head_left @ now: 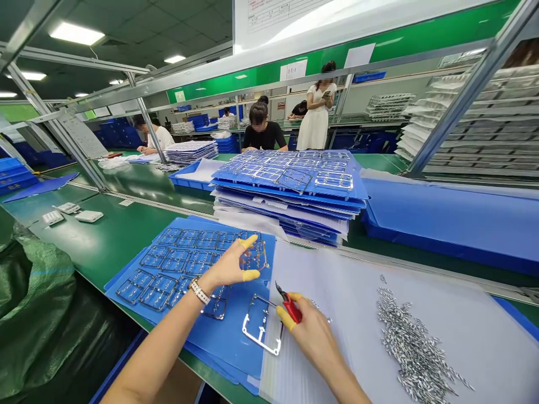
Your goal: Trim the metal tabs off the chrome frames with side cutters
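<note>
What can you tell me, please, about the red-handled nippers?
The red-handled nippers are a small hand tool with glossy red grips, plastic by their look, and dark metal jaws tapering to a point. The right hand holds them tilted, jaws pointing forward and left, near the loose metal frame. Whether the jaws are open is too small to tell.
</note>
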Demonstrator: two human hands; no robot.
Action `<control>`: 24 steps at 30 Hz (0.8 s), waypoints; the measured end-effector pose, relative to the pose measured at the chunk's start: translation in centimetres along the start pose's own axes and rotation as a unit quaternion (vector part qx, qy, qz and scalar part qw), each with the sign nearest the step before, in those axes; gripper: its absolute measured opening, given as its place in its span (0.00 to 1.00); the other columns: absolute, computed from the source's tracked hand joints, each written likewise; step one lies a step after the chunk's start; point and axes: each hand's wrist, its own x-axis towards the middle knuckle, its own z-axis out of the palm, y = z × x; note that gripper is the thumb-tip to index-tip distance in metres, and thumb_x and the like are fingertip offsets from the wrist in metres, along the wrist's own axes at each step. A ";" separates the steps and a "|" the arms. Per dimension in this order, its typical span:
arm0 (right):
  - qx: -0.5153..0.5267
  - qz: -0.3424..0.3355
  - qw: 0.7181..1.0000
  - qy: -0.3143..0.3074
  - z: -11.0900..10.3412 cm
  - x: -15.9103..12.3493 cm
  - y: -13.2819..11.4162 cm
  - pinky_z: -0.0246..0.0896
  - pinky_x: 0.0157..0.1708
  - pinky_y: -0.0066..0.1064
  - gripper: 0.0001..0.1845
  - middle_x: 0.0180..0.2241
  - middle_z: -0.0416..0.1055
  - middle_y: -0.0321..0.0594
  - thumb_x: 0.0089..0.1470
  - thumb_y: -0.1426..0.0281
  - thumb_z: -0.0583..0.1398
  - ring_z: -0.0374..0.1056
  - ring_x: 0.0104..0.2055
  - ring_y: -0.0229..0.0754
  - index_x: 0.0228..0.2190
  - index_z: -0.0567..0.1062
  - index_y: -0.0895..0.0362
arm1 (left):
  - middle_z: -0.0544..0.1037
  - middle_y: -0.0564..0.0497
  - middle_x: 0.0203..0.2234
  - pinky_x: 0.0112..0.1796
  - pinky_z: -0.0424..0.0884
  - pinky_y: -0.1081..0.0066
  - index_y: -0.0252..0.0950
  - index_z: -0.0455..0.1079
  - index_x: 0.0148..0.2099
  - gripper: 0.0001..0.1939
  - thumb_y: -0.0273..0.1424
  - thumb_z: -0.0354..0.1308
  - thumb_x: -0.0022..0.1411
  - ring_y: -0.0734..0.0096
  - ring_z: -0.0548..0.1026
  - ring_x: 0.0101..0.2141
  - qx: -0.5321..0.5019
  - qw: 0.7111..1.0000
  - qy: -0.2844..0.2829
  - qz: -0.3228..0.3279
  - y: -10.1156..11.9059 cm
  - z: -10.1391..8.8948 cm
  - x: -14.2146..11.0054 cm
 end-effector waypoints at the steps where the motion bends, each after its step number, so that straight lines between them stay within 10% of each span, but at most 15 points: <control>1: -0.001 -0.002 1.000 0.027 -0.4 0.0 0.1 0.62 0.36 0.40 0.16 0.32 0.73 0.41 0.45 0.56 0.59 0.68 0.33 0.47 0.34 0.72 0.53 | 0.65 0.42 0.50 0.45 0.65 0.56 0.49 0.55 0.63 0.40 0.38 0.64 0.48 0.56 0.67 0.44 -0.064 0.998 -0.007 -0.004 0.4 0.6 -0.3; 9: 0.255 0.050 0.959 0.111 -4.5 -0.3 0.0 0.63 0.33 0.31 0.25 0.33 0.72 0.39 0.41 0.51 0.63 0.68 0.35 0.42 0.37 0.70 0.55 | 0.65 0.40 0.52 0.59 0.46 0.49 0.41 0.63 0.59 0.41 0.23 0.67 0.40 0.46 0.58 0.55 -0.142 0.984 -0.042 0.096 5.2 8.9 -1.7; 14: 0.115 -0.050 0.967 0.222 -5.0 -1.7 1.1 0.64 0.34 0.34 0.16 0.33 0.71 0.39 0.51 0.61 0.58 0.67 0.33 0.41 0.40 0.68 0.55 | 0.50 0.45 0.63 0.60 0.44 0.50 0.47 0.57 0.62 0.45 0.28 0.69 0.42 0.47 0.48 0.61 -0.243 0.970 -0.012 0.011 4.8 12.1 -1.2; 19: -0.158 -0.332 0.901 0.230 -2.9 -2.6 1.6 0.64 0.37 0.39 0.19 0.33 0.70 0.42 0.50 0.81 0.50 0.65 0.36 0.43 0.43 0.67 0.55 | 0.58 0.45 0.61 0.53 0.59 0.53 0.48 0.51 0.64 0.34 0.44 0.56 0.57 0.51 0.62 0.56 -0.545 0.825 -0.075 -0.127 4.0 14.5 -0.6; 24: -0.251 -0.345 0.873 0.236 -1.5 -3.1 1.1 0.63 0.41 0.44 0.21 0.33 0.70 0.44 0.49 0.81 0.50 0.65 0.38 0.47 0.46 0.65 0.58 | 0.70 0.42 0.51 0.48 0.65 0.54 0.44 0.57 0.62 0.30 0.45 0.51 0.60 0.52 0.70 0.49 -0.653 0.734 -0.034 -0.185 3.7 15.8 0.2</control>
